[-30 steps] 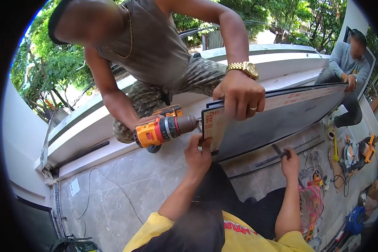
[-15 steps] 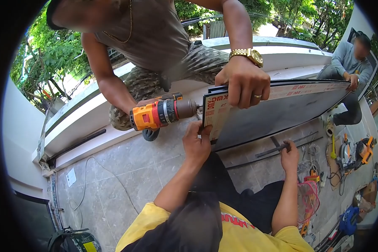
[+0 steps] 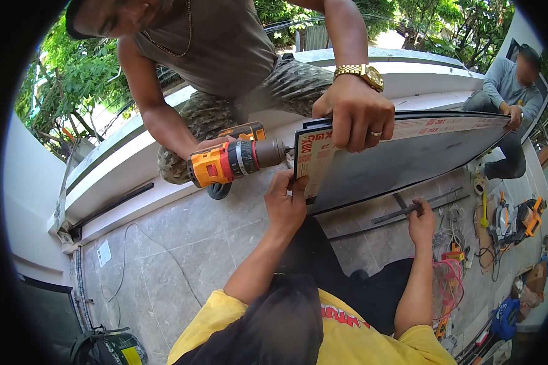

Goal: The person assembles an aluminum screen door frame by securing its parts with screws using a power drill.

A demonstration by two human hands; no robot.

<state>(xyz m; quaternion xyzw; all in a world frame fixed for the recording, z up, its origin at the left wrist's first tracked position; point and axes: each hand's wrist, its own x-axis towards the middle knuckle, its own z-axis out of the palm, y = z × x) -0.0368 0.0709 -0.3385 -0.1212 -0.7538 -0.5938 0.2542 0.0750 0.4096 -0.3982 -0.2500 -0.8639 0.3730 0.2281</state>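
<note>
A black-framed panel with cream, red-lettered tape along its edges stands on its side in front of me. My left hand grips its near end, thumb on the taped face. At that same end, a co-worker's orange and red drill points its bit at the frame's edge, just above my fingers. The co-worker's other hand presses over the panel's top edge. Low on the right, my right hand has its fingers closed around a thin dark strip near the floor.
A second person sits at the far right, holding the panel's other end. On the floor to the right lie an orange and black power tool, a pink cord and a blue bag. A backpack rests at lower left.
The drill's rear has tilted slightly and its battery end shows more. The dark strip at my right hand has shifted a little. My left hand stays on the panel.
</note>
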